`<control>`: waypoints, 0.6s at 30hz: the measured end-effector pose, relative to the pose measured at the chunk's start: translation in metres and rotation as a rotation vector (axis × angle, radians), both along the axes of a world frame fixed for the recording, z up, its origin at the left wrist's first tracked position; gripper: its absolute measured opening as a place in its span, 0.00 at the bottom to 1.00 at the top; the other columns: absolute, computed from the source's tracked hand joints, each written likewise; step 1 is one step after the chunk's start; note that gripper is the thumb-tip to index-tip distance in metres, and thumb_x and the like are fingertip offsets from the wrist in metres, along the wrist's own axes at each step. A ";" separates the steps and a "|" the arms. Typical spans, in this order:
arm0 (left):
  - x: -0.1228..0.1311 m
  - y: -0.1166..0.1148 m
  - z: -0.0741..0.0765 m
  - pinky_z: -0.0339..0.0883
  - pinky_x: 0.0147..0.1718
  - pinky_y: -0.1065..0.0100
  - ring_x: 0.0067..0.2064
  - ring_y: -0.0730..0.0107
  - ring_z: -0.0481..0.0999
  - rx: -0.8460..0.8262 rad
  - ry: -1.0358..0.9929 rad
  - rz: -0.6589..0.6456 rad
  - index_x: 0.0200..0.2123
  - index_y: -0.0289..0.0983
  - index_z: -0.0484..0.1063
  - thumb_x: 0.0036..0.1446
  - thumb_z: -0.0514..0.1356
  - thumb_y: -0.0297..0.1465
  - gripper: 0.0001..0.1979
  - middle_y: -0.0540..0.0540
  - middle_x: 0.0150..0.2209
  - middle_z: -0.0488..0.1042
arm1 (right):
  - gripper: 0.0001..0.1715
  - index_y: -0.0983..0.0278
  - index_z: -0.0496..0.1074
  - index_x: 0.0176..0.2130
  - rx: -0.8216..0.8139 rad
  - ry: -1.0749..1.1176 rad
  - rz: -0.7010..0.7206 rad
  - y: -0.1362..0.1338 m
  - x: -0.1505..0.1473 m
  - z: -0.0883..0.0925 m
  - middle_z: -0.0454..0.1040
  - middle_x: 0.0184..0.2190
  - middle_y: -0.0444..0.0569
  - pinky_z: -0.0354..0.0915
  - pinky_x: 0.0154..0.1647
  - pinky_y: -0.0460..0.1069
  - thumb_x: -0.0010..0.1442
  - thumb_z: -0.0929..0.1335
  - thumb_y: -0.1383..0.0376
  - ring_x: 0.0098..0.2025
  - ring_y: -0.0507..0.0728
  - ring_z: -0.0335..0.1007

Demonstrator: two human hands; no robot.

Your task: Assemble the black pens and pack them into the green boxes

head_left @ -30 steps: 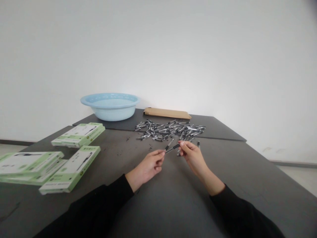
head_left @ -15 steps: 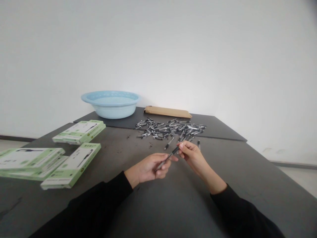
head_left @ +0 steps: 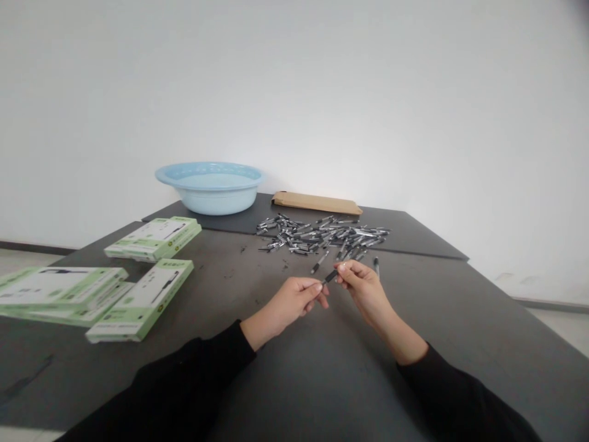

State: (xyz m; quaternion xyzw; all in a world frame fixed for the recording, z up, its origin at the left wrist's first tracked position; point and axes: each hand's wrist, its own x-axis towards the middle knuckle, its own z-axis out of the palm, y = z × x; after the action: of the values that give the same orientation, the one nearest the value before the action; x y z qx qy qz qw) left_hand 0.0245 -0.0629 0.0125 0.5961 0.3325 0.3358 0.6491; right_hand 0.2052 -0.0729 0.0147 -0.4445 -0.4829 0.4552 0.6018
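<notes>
Between my two hands is a pen (head_left: 330, 277) with a dark grip section, tilted up to the right. My left hand (head_left: 297, 301) pinches its lower left part between thumb and fingers, and much of the barrel is hidden there. At the upper right end, the fingertips of my right hand (head_left: 361, 283) are closed on the pen's tip. Just beyond my hands lies a loose pile of pens (head_left: 322, 236), clear with black parts. A single pen (head_left: 319, 262) lies nearer to me, and another pen (head_left: 376, 266) is right of my right hand.
Green and white pen boxes lie on the left: a far stack (head_left: 154, 238), a near-left stack (head_left: 59, 288) and a slanted box (head_left: 142, 301). A light blue basin (head_left: 218, 199) and a flat brown cardboard piece (head_left: 317, 203) stand at the back of the dark table (head_left: 294, 387), near the wall.
My left hand has slid up along the pen and now pinches it close to the grip, covering the barrel that showed before. The view has shifted slightly.
</notes>
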 end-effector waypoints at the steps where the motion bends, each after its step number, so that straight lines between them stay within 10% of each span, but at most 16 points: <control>1: 0.000 0.001 0.000 0.46 0.18 0.73 0.20 0.79 0.58 0.014 0.017 0.003 0.31 0.33 0.74 0.58 0.59 0.39 0.14 0.46 0.25 0.74 | 0.20 0.63 0.77 0.29 -0.009 0.001 -0.002 0.000 0.000 -0.001 0.71 0.21 0.44 0.55 0.26 0.47 0.46 0.77 0.50 0.23 0.50 0.59; 9: -0.027 0.031 0.011 0.42 0.16 0.75 0.16 0.83 0.51 0.004 -0.181 0.116 0.30 0.34 0.70 0.58 0.58 0.36 0.10 0.56 0.18 0.58 | 0.26 0.63 0.77 0.42 0.020 -0.199 -0.024 0.018 -0.002 -0.007 0.74 0.29 0.45 0.59 0.29 0.48 0.47 0.76 0.51 0.27 0.51 0.64; 14: -0.057 0.059 0.026 0.40 0.15 0.76 0.16 0.84 0.48 0.059 -0.327 0.299 0.31 0.33 0.70 0.57 0.58 0.34 0.09 0.56 0.18 0.57 | 0.12 0.62 0.79 0.39 0.237 -0.713 -0.085 0.053 -0.009 -0.010 0.74 0.36 0.49 0.64 0.38 0.51 0.56 0.68 0.64 0.35 0.55 0.69; 18: -0.063 0.069 0.020 0.39 0.14 0.76 0.15 0.83 0.47 0.036 -0.261 0.414 0.28 0.34 0.69 0.56 0.56 0.32 0.08 0.57 0.17 0.56 | 0.18 0.63 0.79 0.43 0.272 -1.130 -0.099 0.085 -0.024 -0.012 0.73 0.41 0.54 0.63 0.50 0.53 0.57 0.64 0.71 0.46 0.59 0.69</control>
State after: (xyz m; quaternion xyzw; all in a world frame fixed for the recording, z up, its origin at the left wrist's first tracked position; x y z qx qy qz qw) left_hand -0.0387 0.0061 0.0323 0.4783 0.3546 0.5419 0.5931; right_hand 0.1813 0.0124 0.0029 -0.5592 -0.7616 0.0528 0.3231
